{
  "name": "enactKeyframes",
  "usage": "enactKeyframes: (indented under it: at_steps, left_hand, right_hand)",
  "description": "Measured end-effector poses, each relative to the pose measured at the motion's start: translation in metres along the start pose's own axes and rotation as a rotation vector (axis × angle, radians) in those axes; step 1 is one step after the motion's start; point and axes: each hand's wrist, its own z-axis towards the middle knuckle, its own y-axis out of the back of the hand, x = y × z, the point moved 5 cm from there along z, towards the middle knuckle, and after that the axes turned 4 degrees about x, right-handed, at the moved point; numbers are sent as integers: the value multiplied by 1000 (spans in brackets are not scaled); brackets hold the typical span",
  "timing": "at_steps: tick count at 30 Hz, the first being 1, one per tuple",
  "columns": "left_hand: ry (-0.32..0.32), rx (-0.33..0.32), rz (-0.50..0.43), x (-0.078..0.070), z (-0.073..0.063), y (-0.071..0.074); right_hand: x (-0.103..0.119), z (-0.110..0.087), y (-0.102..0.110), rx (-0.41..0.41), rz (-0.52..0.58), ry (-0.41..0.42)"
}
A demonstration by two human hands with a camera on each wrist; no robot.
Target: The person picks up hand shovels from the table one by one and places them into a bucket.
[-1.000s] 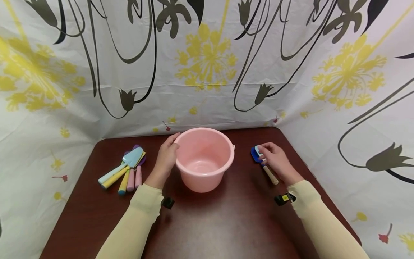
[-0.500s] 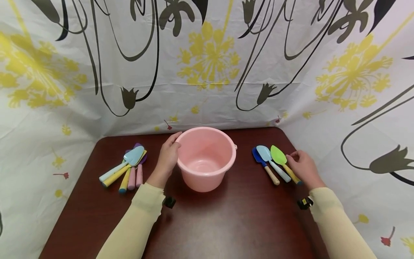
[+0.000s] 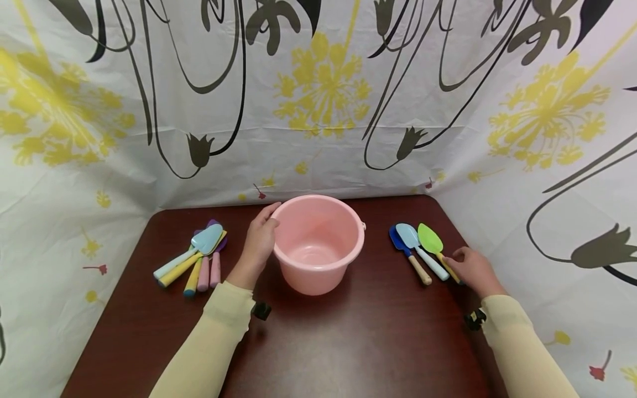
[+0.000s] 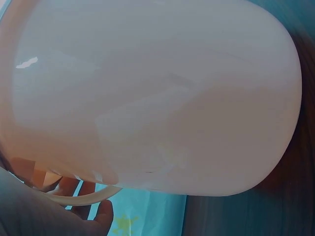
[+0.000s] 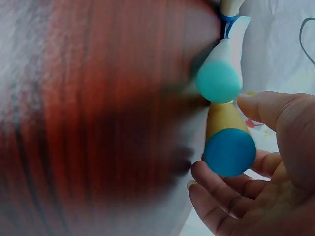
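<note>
A pink bucket (image 3: 314, 279) stands upright mid-table. My left hand (image 3: 260, 237) grips its left rim, thumb inside and fingers outside; in the left wrist view the bucket's wall (image 4: 162, 98) fills most of the picture. My right hand (image 3: 473, 271) is at the yellow handle of a green trowel (image 3: 429, 239). In the right wrist view, my thumb lies on one side of this yellow handle (image 5: 224, 118) and my fingers curl round the other side. Left of it lie a light blue trowel (image 3: 407, 235) and a dark blue trowel (image 3: 397, 239) with a wooden handle.
At the left of the dark red table (image 3: 348, 342) lies an overlapping pile of trowels, a light blue trowel (image 3: 206, 239) on top, with yellow and pink handles showing. A patterned white cloth (image 3: 318, 160) hangs close behind the table and along both sides.
My right hand has moved right from over the trowels, uncovering the green and light blue ones, then down along the yellow handle. My left hand stays on the bucket.
</note>
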Motion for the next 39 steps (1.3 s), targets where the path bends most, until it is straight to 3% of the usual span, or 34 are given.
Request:
enactKeyframes:
  at_steps: [10,22,39]
  left_hand:
    - [-15,17,-23,-2,2,-1]
    - [-8,12,-12,-2,0,1]
    - [-15,4,-9,0,2,0]
  right_hand:
    - [-4,-1,-2,-1,10,-24]
    - [4,-3,-7,-23,-52,-27]
    - [-6,-6,-16,-75,28,-52]
